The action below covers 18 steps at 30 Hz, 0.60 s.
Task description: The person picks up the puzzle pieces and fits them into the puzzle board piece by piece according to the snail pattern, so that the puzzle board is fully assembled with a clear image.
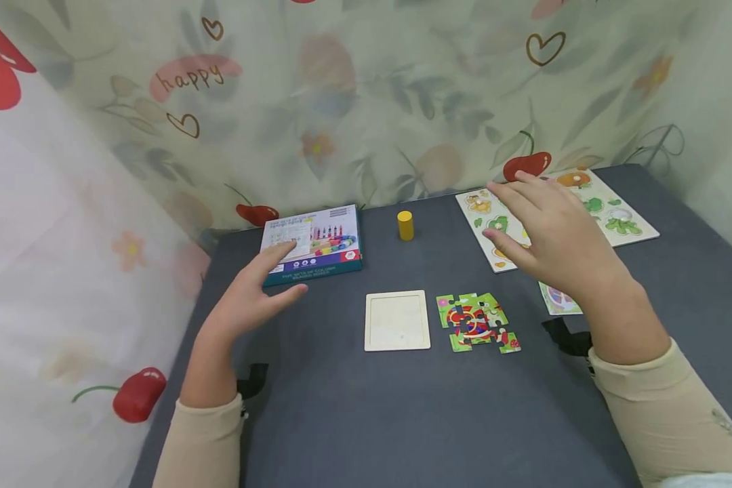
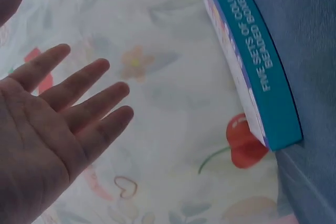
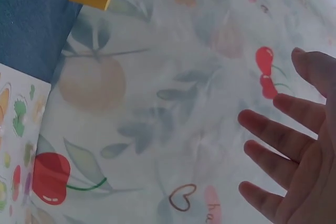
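My left hand [image 1: 244, 298] is held up near the front of a flat box [image 1: 317, 244] with a teal side, its fingers spread and nothing in them. In the left wrist view the palm [image 2: 37, 140] faces the camera, apart from the box. Over the right side of the table hovers my right hand [image 1: 555, 237], fingers extended and holding nothing. It partly hides a white board with vegetable pictures [image 1: 628, 210]. Between the hands lie a square wooden tray [image 1: 396, 346] and a partly joined jigsaw puzzle [image 1: 476, 322] with a red picture on green.
A yellow cylinder [image 1: 405, 226] stands upright towards the back. Part of a card with a purple picture [image 1: 558, 301] shows beneath the right forearm. A printed curtain [image 1: 372, 102] hangs behind the dark grey table [image 1: 366, 420], and another sheet covers the left side.
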### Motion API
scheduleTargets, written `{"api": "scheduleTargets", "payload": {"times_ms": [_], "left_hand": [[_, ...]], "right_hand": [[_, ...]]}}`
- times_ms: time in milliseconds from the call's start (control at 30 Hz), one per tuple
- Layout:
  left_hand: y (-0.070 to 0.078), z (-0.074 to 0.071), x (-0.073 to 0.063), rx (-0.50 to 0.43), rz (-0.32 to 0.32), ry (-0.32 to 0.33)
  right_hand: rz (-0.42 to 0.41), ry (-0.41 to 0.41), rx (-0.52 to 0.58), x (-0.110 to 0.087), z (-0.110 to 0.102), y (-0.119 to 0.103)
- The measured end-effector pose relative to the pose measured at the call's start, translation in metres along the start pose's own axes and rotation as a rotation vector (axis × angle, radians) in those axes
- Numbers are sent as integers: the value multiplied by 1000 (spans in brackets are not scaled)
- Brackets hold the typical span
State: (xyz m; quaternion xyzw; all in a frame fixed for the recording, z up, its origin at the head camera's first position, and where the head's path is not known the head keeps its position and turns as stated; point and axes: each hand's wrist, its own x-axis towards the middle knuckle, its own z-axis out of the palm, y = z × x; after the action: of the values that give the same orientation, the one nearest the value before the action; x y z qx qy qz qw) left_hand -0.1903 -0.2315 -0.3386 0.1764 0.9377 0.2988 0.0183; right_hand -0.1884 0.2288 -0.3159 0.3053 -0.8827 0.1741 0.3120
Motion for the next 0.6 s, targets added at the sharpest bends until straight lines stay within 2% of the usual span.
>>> {"api": "scheduleTargets", "payload": {"times_ms": [133,233,467,600], "left_hand": [[5,16,5,31,-15,-33],[7,31,9,21,-24,-68],[5,59,22,-207,-73,-213],[0,70,27,-209,-92,-253]], "right_hand": [[19,-44,5,2,7,-1],[39,-69,1,2,13,-1],[90,-139,21,1,23,-1],[96,-186,39,1,29,-4]]}}
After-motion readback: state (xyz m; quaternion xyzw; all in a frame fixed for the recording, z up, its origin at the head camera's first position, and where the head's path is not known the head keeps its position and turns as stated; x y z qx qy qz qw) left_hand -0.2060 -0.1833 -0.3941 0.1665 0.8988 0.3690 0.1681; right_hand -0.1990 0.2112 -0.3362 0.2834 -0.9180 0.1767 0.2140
